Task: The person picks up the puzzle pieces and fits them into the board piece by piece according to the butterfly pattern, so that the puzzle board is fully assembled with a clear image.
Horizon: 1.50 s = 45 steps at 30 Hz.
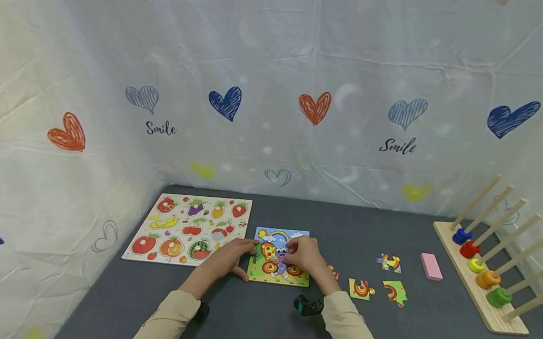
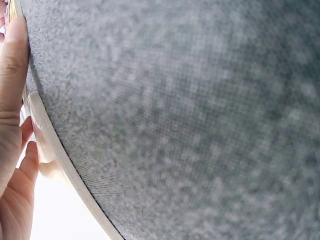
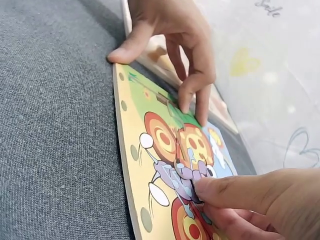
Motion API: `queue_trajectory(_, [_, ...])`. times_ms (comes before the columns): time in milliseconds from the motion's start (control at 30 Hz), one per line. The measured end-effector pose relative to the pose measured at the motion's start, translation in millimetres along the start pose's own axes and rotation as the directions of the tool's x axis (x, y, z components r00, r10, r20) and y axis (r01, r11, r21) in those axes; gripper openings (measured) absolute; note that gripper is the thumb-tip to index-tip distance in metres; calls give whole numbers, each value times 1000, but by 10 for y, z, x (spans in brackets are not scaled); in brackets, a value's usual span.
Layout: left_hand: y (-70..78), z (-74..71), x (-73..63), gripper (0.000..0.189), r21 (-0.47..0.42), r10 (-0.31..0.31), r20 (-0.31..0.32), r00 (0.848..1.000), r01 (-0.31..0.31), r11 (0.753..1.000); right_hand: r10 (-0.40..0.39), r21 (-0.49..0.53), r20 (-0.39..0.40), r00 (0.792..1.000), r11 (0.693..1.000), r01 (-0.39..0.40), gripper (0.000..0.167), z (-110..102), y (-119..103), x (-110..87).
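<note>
A colourful puzzle board (image 1: 255, 273) with a purple butterfly picture lies flat on the table. My left hand (image 1: 226, 257) rests at its left side; in the right wrist view the left thumb touches the near corner and bent fingers touch the printed face. Over the middle of the picture, my right hand (image 1: 304, 254) pinches a purple puzzle piece (image 3: 186, 172) between thumb and fingers, low against the board. The piece is partly hidden by the fingertips. Loose puzzle pieces, among them an orange-ringed piece (image 1: 360, 289) and a green-edged piece (image 1: 397, 293), lie to the right.
A fruit puzzle board (image 1: 182, 244) lies at the left, close to the left hand. Another loose piece (image 1: 391, 263) and a pink block (image 1: 431, 266) lie right of the hands. At the far right stands a wooden peg rack (image 1: 505, 319) with coloured rings. A printed curtain (image 1: 273, 148) hangs behind.
</note>
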<state>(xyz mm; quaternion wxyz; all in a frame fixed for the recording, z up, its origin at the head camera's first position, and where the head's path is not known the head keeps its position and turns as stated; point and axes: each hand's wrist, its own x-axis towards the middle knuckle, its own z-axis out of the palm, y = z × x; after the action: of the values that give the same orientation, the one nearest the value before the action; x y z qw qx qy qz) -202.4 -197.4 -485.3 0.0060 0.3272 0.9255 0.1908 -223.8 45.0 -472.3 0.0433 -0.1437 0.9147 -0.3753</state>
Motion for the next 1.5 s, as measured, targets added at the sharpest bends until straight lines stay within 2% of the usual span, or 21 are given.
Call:
queue_trajectory(100, [5, 2, 3, 58, -6, -2, 0, 1000, 2, 1000, -5, 31, -24, 1000, 1000, 5, 32, 2, 29, -16])
queue_trajectory(167, [6, 4, 3, 58, -8, 0, -2, 1000, 0, 1000, -10, 97, -56, 998, 995, 15, 32, 8, 58, -36])
queue_trajectory(300, [2, 8, -2, 59, -7, 1, -3, 1000, -1, 1000, -53, 251, -129, 990, 964, 84, 26, 44, 127, -82])
queue_trajectory(367, [-5, 11, -4, 59, -5, -1, -5, 1000, 1, 1000, -92, 290, -150, 984, 948, 133, 23, 71, 155, -101])
queue_trajectory(467, [-15, 17, -3, 59, -6, -11, -6, 1000, 11, 1000, -135, 288, -156, 979, 942, 176, 21, 107, 180, -113])
queue_trajectory(567, [-15, 20, 0, 60, -11, -14, -5, 1000, 14, 1000, -110, 272, -147, 983, 951, 147, 21, 135, 180, -103])
queue_trajectory(633, [-13, 10, 3, 60, -12, -17, 9, 1000, 18, 1000, -65, 265, -128, 990, 959, 98, 22, 150, 172, -88])
queue_trajectory(733, [-15, -26, 11, 60, -8, 0, 39, 999, 0, 1000, -37, 246, -119, 992, 967, 66, 22, 159, 158, -77])
queue_trajectory(900, [-15, -122, 37, 61, -27, 31, 95, 995, -29, 999, -29, 230, -117, 993, 972, 55, 23, 143, 124, -82])
queue_trajectory(1033, [2, -160, 57, 57, -32, 27, 101, 995, -24, 999, -43, 224, -118, 992, 972, 69, 23, 130, 123, -76])
queue_trajectory(1100, [9, -151, 70, 55, -21, 20, 91, 996, -18, 1000, -51, 255, -109, 993, 964, 78, 24, 115, 145, -75])
queue_trajectory(1200, [37, -135, 81, 55, -9, -2, 83, 997, 3, 1000, -78, 371, -63, 995, 924, 96, 27, 54, 205, -96])
queue_trajectory(1267, [59, -129, 85, 55, -5, -16, 81, 997, 17, 1000, -110, 474, -25, 994, 874, 109, 31, -9, 264, -120])
queue_trajectory(1400, [83, -132, 79, 55, -4, -16, 77, 997, 17, 1000, -168, 656, 25, 986, 747, 110, 39, -152, 428, -170])
queue_trajectory(1500, [70, -122, 72, 55, 5, -19, 75, 997, 19, 1000, -158, 713, 22, 987, 695, 95, 43, -275, 544, -232])
